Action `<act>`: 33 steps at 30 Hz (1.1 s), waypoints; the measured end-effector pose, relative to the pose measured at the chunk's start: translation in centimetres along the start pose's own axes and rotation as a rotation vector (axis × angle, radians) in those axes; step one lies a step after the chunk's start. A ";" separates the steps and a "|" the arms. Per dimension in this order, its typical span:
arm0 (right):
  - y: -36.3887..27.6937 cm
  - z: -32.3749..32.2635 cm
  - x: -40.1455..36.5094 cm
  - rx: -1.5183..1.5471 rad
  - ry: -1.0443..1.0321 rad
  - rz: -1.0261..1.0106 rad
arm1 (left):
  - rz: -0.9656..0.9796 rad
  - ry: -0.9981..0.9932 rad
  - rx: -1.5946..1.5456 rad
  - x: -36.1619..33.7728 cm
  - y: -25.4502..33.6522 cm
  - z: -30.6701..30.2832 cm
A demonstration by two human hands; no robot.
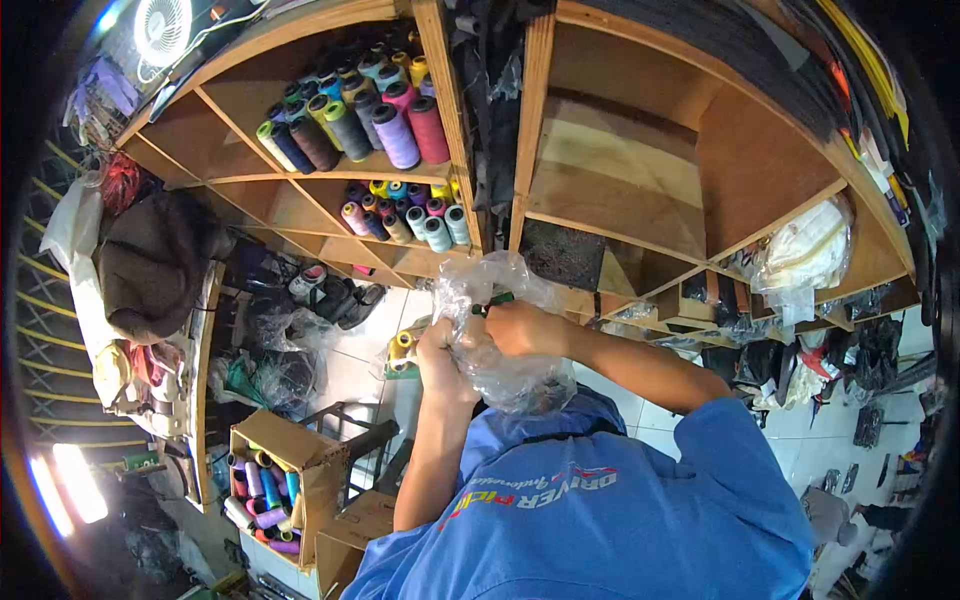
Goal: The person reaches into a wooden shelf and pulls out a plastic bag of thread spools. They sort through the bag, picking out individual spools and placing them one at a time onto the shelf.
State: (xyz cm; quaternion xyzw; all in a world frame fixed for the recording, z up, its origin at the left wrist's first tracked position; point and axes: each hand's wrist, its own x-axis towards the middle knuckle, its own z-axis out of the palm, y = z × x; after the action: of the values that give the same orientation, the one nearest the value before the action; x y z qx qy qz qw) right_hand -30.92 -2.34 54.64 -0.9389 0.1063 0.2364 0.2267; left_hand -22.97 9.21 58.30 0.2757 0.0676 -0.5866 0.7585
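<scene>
My left hand is closed on the left side of a crumpled clear plastic bag, held up in front of my chest. My right hand is also closed on the bag, close beside the left one. A small dark green item shows at the fingers of my right hand; its kind is hard to make out. The plastic hangs below both hands and bulges above them. What the bag holds, if anything, is obscured by its folds and glare.
Wooden shelves stand ahead, with many thread cones at the left. A cardboard box of thread spools sits at lower left, beside a dark metal stool frame. Plastic bags and shoes lie on the left.
</scene>
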 end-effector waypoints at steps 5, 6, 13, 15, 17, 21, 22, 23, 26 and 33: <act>1.2 1.3 -0.9 -0.037 0.217 -0.006 | 0.014 -0.036 0.014 0.4 0.3 -1.4; 0.8 0.3 -1.9 -0.037 0.211 -0.004 | 0.023 -0.011 0.011 0.4 0.4 -1.3; 2.8 -5.3 -7.9 0.488 0.456 -0.039 | 0.062 0.045 -0.001 0.8 -0.3 1.5; 4.1 -6.4 -9.9 0.891 0.486 0.022 | 0.092 0.055 0.036 1.5 -0.9 2.1; 8.0 -5.9 -10.0 1.139 0.682 -0.022 | 0.073 -0.003 -0.016 1.9 -1.2 2.1; 13.3 -10.4 -9.4 0.947 1.169 0.395 | 0.083 0.033 -0.057 2.1 -1.8 3.1; 15.0 -11.4 -8.6 0.920 1.194 0.314 | 0.101 0.047 -0.072 2.1 -2.1 3.0; 17.5 -12.3 -7.3 0.892 1.217 0.231 | 0.124 0.022 -0.070 2.1 -2.3 2.9; 25.9 -14.6 -2.2 0.748 1.191 0.324 | 0.198 0.015 -0.106 1.9 -2.9 2.7; 34.2 -16.6 5.5 -0.124 1.487 0.307 | 0.304 0.040 -0.170 1.3 -4.3 0.9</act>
State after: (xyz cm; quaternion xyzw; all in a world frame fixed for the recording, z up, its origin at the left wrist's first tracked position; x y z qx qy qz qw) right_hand -30.03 -40.66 52.16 -0.8366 0.3470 -0.4238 0.0069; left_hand -26.78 6.93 57.07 0.2290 0.0894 -0.4517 0.8576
